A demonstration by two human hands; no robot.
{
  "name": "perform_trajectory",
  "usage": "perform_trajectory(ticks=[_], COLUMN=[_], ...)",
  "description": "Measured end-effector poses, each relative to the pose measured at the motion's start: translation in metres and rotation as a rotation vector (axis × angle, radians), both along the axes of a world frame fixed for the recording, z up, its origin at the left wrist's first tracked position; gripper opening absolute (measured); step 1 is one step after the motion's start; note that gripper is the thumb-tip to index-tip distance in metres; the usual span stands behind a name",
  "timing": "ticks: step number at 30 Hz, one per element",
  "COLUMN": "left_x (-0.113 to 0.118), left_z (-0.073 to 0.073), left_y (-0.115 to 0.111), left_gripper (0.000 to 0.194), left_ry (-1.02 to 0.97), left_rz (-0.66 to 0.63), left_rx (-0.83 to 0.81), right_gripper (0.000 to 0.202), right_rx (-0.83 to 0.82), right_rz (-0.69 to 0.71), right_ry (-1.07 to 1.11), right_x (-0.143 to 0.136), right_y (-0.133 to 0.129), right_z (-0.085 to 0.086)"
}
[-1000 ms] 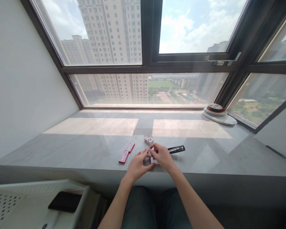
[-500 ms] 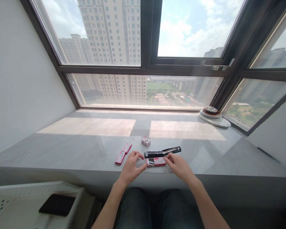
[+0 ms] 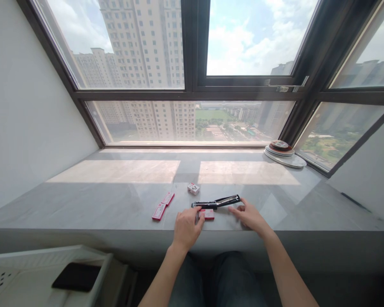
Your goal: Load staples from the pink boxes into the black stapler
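Note:
A black stapler point(image 3: 205, 205) lies on the grey sill, unfolded into a shallow bend with its metal inside facing up. Just in front of it is a red and white staple box point(image 3: 208, 214). My left hand point(image 3: 187, 229) is closed around the box's left end, which its fingers hide; its index fingertip also comes up to the stapler's left end. At the other side, my right hand point(image 3: 251, 217) has its index finger at the stapler's right tip, with the thumb held apart and nothing between them.
Two red and white boxes point(image 3: 159, 211) lie end to end on the left, and a small white box point(image 3: 193, 188) sits behind the stapler. Stacked plates point(image 3: 286, 157) stand in the window corner. Below left, a dark phone-like slab point(image 3: 77, 276) rests in a white bin point(image 3: 105, 266).
The staple box, earlier partly slid out, now looks shorter. My left hand has moved right onto it. My right hand has left its right end and shifted right to the stapler's tip.

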State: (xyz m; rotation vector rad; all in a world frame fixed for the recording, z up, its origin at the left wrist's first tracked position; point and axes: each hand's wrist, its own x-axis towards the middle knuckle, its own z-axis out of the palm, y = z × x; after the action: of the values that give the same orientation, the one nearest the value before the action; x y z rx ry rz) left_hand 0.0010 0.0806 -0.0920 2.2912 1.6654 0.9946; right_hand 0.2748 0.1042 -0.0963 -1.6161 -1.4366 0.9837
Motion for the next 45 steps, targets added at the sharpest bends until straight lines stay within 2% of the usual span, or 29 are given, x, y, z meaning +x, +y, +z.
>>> perform_trajectory(ticks=[3, 5, 9, 14, 18, 20, 22, 25, 30, 33, 35, 38, 42, 45], left_x=[0.004, 0.006, 0.009, 0.01, 0.014, 0.013, 0.005, -0.024, -0.09, -0.116, -0.125, -0.127, -0.115, -0.093], left_z=[0.001, 0.004, 0.008, 0.013, 0.015, 0.014, 0.013, 0.013, 0.014, 0.011, 0.007, -0.003, -0.016, -0.022], left_y=[0.002, 0.003, 0.002, -0.002, -0.01, -0.014, -0.016, -0.014, 0.002, 0.016, 0.026, 0.038, 0.047, 0.049], left_gripper=[0.024, 0.022, 0.022, 0.022, 0.024, 0.019, 0.013, 0.012, 0.016, 0.021, 0.021, 0.013, 0.055, 0.063], left_ry=[0.017, 0.029, 0.057, 0.118, 0.138, 0.14, 0.149, 0.179, 0.247, 0.234, 0.184, 0.073, -0.012, 0.007], left_rz=[0.039, 0.052, 0.068, 0.095, 0.039, -0.019, -0.022, 0.094, 0.298, 0.302, 0.238, 0.087, -0.004, -0.009], left_rx=[-0.025, -0.035, -0.045, -0.041, 0.007, 0.026, 0.035, 0.057, 0.083, 0.071, 0.073, 0.072, 0.027, 0.022], right_gripper=[0.058, 0.055, 0.045, 0.029, 0.026, 0.027, 0.028, 0.029, 0.028, 0.027, 0.027, 0.028, 0.029, 0.028], right_rx=[0.08, 0.154, 0.257, 0.301, 0.286, 0.271, 0.254, 0.247, 0.227, 0.204, 0.201, 0.217, 0.233, 0.235], right_rz=[0.127, 0.212, 0.413, 0.541, 0.512, 0.503, 0.502, 0.482, 0.433, 0.409, 0.392, 0.344, 0.247, 0.134], right_ry=[0.179, 0.178, -0.024, -0.252, -0.337, -0.335, -0.318, -0.294, -0.276, -0.279, -0.3, -0.374, -0.469, -0.519], right_x=[-0.002, -0.017, -0.053, -0.078, -0.084, -0.083, -0.082, -0.079, -0.078, -0.08, -0.081, -0.08, -0.076, -0.077], right_y=[0.015, 0.029, 0.052, 0.064, 0.066, 0.066, 0.066, 0.065, 0.06, 0.058, 0.058, 0.057, 0.055, 0.057], right_z=[0.019, 0.032, 0.045, 0.04, 0.034, 0.033, 0.032, 0.032, 0.034, 0.036, 0.036, 0.033, 0.026, 0.02])
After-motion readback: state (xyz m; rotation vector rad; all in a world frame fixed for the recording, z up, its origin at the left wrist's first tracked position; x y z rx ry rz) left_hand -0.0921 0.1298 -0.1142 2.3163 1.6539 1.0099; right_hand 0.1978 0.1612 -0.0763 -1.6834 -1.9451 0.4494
